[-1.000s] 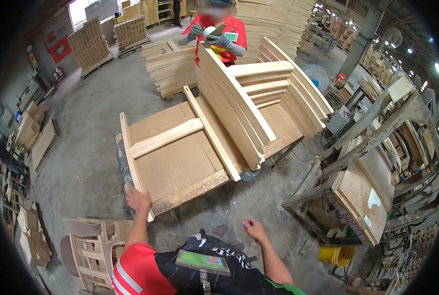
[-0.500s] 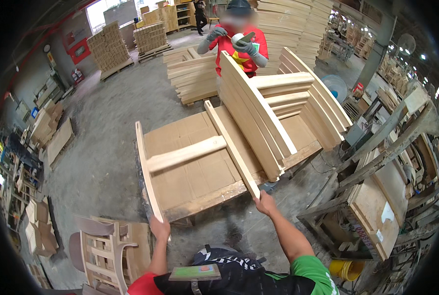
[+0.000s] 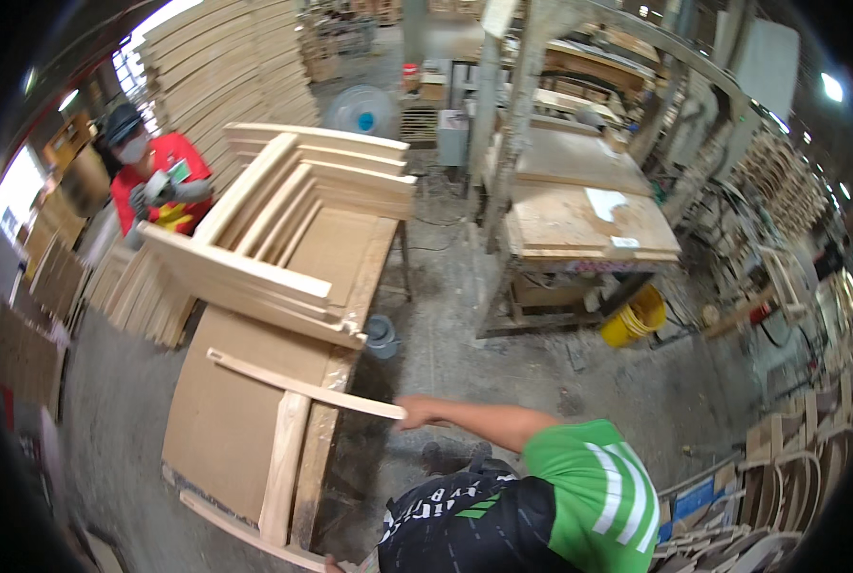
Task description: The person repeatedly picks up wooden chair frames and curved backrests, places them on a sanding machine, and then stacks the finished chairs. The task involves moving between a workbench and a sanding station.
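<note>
A pale wooden frame (image 3: 284,463), two long rails joined by a wide crosspiece, lies over the cardboard-topped table (image 3: 231,420). My right hand (image 3: 417,411) is closed around the near end of its right rail. At the picture's bottom edge my left hand (image 3: 339,565) grips the near end of the other rail; much of that hand is cut off. Beyond the right rail, a set of similar wooden frames (image 3: 255,272) stands nested upright on the same table.
Across the table stands a co-worker in a red shirt (image 3: 173,172), gloved hands raised in front. A grey bucket (image 3: 381,336) sits beside the table. Rightward are a wooden workbench (image 3: 579,224) and a yellow bucket (image 3: 637,315). Tall board stacks (image 3: 226,72) rise behind.
My view has swung to the right. The frame has come toward me across the table, its crosspiece now closer to the near edge. Both hands keep hold of the rail ends.
</note>
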`<state>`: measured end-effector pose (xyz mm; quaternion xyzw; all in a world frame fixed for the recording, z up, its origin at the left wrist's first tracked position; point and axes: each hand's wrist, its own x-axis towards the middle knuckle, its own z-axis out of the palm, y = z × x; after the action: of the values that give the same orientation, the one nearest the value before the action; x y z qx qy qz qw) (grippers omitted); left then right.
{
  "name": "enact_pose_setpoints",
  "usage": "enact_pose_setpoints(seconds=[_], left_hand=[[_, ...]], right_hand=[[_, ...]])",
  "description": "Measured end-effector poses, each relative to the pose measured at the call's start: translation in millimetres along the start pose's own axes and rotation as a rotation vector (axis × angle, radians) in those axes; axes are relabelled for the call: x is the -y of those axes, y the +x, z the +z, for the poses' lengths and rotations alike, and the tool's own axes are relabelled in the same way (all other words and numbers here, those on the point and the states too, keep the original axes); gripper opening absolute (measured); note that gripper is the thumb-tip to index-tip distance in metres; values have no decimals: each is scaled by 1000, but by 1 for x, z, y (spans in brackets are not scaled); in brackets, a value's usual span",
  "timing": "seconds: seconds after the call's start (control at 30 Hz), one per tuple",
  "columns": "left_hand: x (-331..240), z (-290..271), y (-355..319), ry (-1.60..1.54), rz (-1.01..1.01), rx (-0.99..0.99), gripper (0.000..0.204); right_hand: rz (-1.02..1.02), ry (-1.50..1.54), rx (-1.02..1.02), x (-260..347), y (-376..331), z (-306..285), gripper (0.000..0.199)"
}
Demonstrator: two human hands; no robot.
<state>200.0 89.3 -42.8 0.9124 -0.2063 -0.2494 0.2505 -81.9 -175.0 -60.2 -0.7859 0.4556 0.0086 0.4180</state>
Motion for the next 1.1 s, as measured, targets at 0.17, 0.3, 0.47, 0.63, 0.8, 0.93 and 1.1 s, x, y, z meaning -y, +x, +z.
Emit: enact_pose_setpoints(seconds=[0.17,0.3,0.47,0.63,0.8,0.93,1.1], left_hand=[[-14,-13,1,26,72,-23,58],[-13,-23,-8,22,92,-46,56],[-24,-31,-29,12,127,-90,54],[-44,-44,-59,-17,187,-170,52],[-81,-37,-99,-6,321,-174,50],[-135,-6,-136,4,493,-41,49],[-200,58,-191,209,696,266,47]], right_hand=[[284,100,-84,77,11,3,46],[222,62,-136,90,-38,-11,44],[47,175,-425,75,-107,-34,42],[-39,327,-670,48,-178,-63,42],[90,455,-880,-32,-249,-65,46],[358,537,-1088,-108,-334,-65,58],[842,611,-1259,-168,-459,-39,62]])
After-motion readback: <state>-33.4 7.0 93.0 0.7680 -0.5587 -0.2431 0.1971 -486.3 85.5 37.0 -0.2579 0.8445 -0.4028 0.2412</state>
